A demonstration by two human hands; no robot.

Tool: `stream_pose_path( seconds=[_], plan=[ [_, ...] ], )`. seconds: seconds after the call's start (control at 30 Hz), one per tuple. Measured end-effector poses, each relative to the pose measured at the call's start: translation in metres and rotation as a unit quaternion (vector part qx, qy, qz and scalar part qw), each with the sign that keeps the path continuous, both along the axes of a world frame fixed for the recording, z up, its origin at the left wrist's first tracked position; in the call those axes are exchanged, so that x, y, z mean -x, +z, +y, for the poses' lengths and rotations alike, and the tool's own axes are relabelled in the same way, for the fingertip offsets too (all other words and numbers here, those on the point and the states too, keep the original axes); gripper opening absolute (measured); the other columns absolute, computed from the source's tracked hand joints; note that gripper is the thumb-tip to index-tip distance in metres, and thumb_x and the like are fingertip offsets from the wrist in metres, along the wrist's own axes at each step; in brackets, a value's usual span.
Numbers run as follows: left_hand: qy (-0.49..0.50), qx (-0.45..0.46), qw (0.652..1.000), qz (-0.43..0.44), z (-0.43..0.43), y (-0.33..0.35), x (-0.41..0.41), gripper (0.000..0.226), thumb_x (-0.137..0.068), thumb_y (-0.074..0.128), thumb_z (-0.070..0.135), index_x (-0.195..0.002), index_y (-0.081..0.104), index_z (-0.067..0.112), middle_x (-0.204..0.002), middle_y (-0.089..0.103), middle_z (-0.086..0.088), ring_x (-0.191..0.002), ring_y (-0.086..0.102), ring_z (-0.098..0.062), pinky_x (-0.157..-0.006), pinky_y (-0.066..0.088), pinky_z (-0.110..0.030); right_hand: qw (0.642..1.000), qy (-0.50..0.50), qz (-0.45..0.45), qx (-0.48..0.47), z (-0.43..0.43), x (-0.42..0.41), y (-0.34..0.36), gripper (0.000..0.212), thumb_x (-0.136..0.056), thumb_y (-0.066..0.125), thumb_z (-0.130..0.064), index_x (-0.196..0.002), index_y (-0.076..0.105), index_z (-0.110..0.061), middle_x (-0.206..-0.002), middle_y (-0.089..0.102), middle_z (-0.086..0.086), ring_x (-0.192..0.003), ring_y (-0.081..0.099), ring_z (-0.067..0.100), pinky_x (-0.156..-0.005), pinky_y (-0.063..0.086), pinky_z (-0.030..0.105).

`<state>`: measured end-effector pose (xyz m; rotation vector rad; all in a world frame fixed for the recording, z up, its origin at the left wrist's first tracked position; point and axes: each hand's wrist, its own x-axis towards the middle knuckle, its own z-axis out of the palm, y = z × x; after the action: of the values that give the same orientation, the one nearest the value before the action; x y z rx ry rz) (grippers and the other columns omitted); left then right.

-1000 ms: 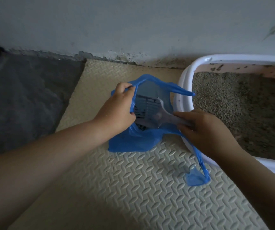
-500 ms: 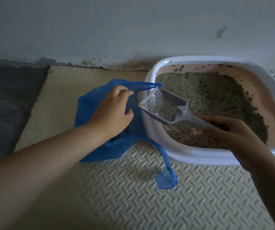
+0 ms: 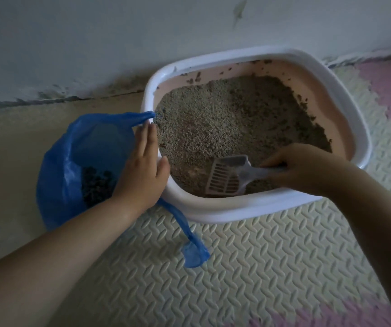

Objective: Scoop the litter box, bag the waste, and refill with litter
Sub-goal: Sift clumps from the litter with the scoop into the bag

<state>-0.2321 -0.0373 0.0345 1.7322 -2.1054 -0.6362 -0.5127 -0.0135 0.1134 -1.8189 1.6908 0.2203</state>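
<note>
Head camera: the blue bag (image 3: 71,161) sits open just outside the left hand (image 3: 142,171), whose straight fingers lie flat against the litter box (image 3: 237,212) rim and hold nothing, while the scoop (image 3: 227,178) is dug into the litter (image 3: 225,119) just ahead of the right hand (image 3: 307,168), which is curled round its handle. Best to slide it low under any clumps, then lift and shake gently so clean grains fall through. Half a second ago the scoop hung above the rim beside the bag.

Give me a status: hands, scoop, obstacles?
Left hand flat against white plastic litter box rim. Right hand grips grey slotted plastic scoop, down in litter. Nothing blocking.
</note>
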Motion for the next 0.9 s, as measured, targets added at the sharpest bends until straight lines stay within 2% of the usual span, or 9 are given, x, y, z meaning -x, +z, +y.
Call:
stream_pose_path(
  seconds=[0.13,0.33,0.43,0.5,0.57,0.7,0.77,0.87,0.9],
  plan=[
    [0.018,0.008,0.999,0.036,0.002,-0.006,0.001,0.061,-0.100,0.030,0.020,-0.153,0.000,0.019,-0.160,-0.010,0.006,-0.142,-0.002,0.001,-0.106,0.011,-0.015,0.998,0.037,-0.039,-0.030,-0.007,-0.026,-0.004,0.080,-0.061,0.036,-0.077,-0.084,0.074,-0.011,-0.052,0.050,0.005,-0.043,0.034,0.011,-0.047,0.029,0.028],
    [0.010,0.016,0.998,0.054,0.002,-0.009,0.001,0.060,-0.099,0.027,0.021,-0.153,0.002,0.017,-0.160,-0.007,0.003,-0.131,-0.001,0.012,-0.089,0.004,0.011,0.997,0.021,-0.067,-0.015,-0.017,-0.052,-0.010,0.069,-0.071,0.037,-0.060,-0.083,0.071,0.000,-0.053,0.042,0.005,-0.047,0.034,0.018,-0.048,0.027,0.028],
    [0.011,0.018,0.998,0.058,0.000,-0.012,0.001,0.064,-0.094,0.024,0.028,-0.153,0.003,0.016,-0.161,-0.007,0.002,-0.131,-0.001,0.012,-0.091,0.002,0.010,0.997,-0.018,-0.073,-0.012,-0.024,-0.055,-0.024,0.050,-0.086,0.044,-0.044,-0.082,0.071,-0.002,-0.052,0.043,0.004,-0.047,0.035,0.018,-0.048,0.027,0.026],
    [0.009,0.021,0.998,0.056,0.001,-0.012,0.000,0.065,-0.093,0.023,0.029,-0.153,0.002,0.017,-0.160,-0.007,0.003,-0.133,-0.001,0.011,-0.093,0.003,0.009,0.996,-0.044,-0.081,0.002,-0.027,-0.064,-0.032,0.045,-0.091,0.047,-0.043,-0.067,0.061,-0.007,-0.051,0.043,0.001,-0.045,0.035,0.017,-0.048,0.027,0.025],
    [0.007,0.030,0.998,0.052,0.001,-0.013,-0.001,0.064,-0.095,0.026,0.027,-0.153,0.001,0.017,-0.160,-0.008,0.004,-0.136,0.001,0.006,-0.100,0.010,0.000,0.995,-0.055,-0.078,0.026,-0.029,-0.081,-0.038,0.037,-0.096,0.049,-0.029,-0.062,0.050,-0.014,-0.053,0.043,0.001,-0.045,0.038,0.016,-0.045,0.026,0.024],
    [0.010,0.028,0.999,0.038,0.002,-0.009,0.000,0.062,-0.099,0.030,0.023,-0.153,-0.001,0.020,-0.160,-0.009,0.005,-0.145,0.011,-0.014,-0.105,0.032,-0.029,0.992,-0.074,-0.088,0.046,-0.036,-0.121,-0.050,0.019,-0.099,0.038,-0.012,-0.098,0.057,-0.016,-0.081,0.058,0.015,-0.065,0.053,0.026,-0.055,0.040,0.028],
    [0.008,0.027,0.999,0.030,0.002,-0.008,0.001,0.063,-0.099,0.033,0.020,-0.153,-0.001,0.018,-0.160,-0.009,0.003,-0.146,0.014,-0.019,-0.104,0.035,-0.034,0.989,-0.108,-0.083,0.054,-0.049,-0.134,-0.060,0.014,-0.099,0.037,-0.013,-0.099,0.051,-0.011,-0.081,0.057,0.014,-0.065,0.053,0.027,-0.057,0.042,0.028],
    [0.006,0.023,0.999,0.029,0.001,-0.006,0.001,0.064,-0.098,0.034,0.019,-0.153,0.001,0.014,-0.160,-0.008,0.001,-0.147,0.009,-0.018,-0.110,0.031,-0.034,0.985,-0.148,-0.069,0.051,-0.074,-0.151,-0.074,0.039,-0.099,0.037,-0.011,-0.139,0.040,-0.007,-0.083,0.057,0.015,-0.067,0.052,0.026,-0.060,0.044,0.032],
    [0.004,0.025,0.999,0.029,0.000,-0.006,0.001,0.064,-0.098,0.033,0.019,-0.153,0.002,0.013,-0.160,-0.007,0.001,-0.147,0.009,-0.018,-0.111,0.031,-0.035,0.984,-0.158,-0.064,0.046,-0.080,-0.155,-0.078,0.039,-0.100,0.037,-0.011,-0.137,0.041,-0.003,-0.087,0.059,0.015,-0.072,0.053,0.026,-0.063,0.045,0.033]
  ],
)
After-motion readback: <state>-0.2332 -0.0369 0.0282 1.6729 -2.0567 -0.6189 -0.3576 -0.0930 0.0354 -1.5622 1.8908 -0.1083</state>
